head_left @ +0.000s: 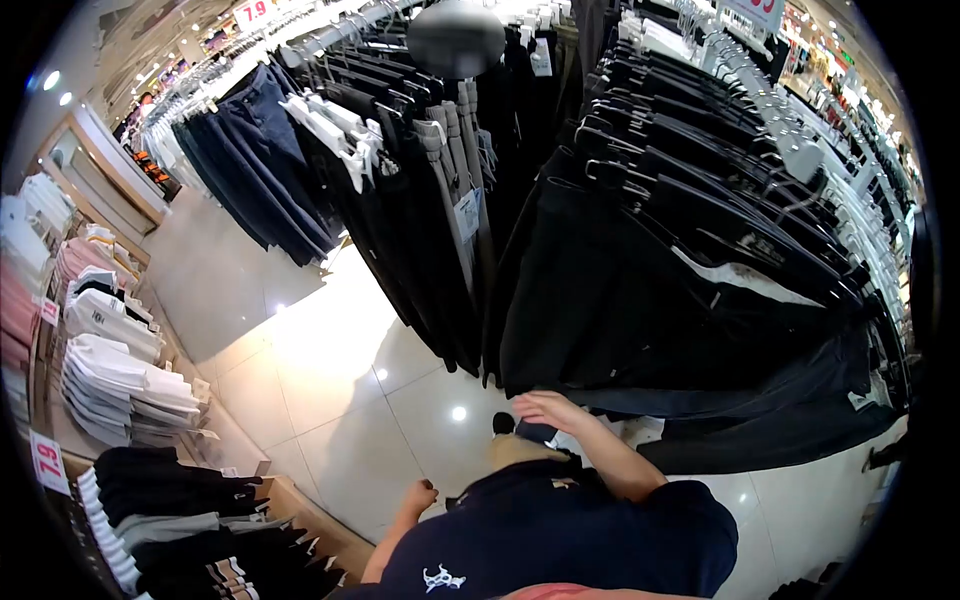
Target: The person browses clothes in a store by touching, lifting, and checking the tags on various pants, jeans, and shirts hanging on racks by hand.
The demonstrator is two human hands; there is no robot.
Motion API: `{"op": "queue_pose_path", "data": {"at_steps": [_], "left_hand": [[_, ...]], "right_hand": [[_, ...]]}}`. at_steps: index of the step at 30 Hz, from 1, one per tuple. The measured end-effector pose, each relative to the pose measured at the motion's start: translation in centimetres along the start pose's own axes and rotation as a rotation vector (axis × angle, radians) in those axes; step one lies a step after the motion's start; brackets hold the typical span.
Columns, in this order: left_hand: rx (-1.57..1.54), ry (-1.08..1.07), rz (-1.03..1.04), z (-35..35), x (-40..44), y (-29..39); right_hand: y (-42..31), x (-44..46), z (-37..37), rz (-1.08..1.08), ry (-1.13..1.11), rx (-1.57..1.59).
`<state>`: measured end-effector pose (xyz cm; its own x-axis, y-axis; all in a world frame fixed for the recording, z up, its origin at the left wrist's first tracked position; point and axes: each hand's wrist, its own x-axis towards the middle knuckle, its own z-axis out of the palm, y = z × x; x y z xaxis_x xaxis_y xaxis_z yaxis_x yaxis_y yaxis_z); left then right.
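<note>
My right hand [547, 408] is in front of my body, its fingers stretched out to the left and holding nothing that I can see. It lies at the lower edge of the black trousers [610, 290] on the right rack; I cannot tell whether it touches them. My left hand [422, 494] hangs low by my left side, over the tiled floor, with its fingers curled in and nothing visible in them. Part of a shoe [503, 423] shows just left of my right hand.
Black trousers [390, 220] and blue jeans [270, 150] hang on the far rack. White shirts [125, 385] and dark folded clothes [180, 500] line the shelves on my left, beside a price sign [48, 463]. A tiled floor [330, 420] runs between them.
</note>
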<state>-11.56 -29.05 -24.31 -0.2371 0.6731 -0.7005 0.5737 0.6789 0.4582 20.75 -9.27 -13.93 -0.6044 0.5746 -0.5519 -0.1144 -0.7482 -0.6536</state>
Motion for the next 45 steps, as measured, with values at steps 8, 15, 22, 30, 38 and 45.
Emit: {"op": "queue_pose_path", "data": {"at_steps": [8,15,22,30,38,45], "left_hand": [[0.012,-0.118,-0.027,-4.6,6.9,0.9],[-0.174,0.024,0.024,-6.5,12.2,3.7],[-0.084,-0.061,0.3,-9.2,18.0,-0.4],[-0.442,0.143,-0.053,-23.5,21.0,-7.1],[-0.15,0.082,-0.37,-30.2,19.7,-20.1],[-0.114,-0.102,-0.337,-33.6,23.8,-18.1]], "right_hand": [[-18.5,3.4,15.6,-1.241,0.233,-0.507],[-27.4,6.7,18.1,-1.39,0.639,-0.38],[-26.5,10.8,16.4,-1.292,0.723,-0.125],[-19.4,17.5,21.2,-1.584,1.173,-0.485],[-9.2,35.1,23.6,-0.732,0.636,-1.033],[-2.4,45.8,16.8,0.047,0.323,-1.383]]}}
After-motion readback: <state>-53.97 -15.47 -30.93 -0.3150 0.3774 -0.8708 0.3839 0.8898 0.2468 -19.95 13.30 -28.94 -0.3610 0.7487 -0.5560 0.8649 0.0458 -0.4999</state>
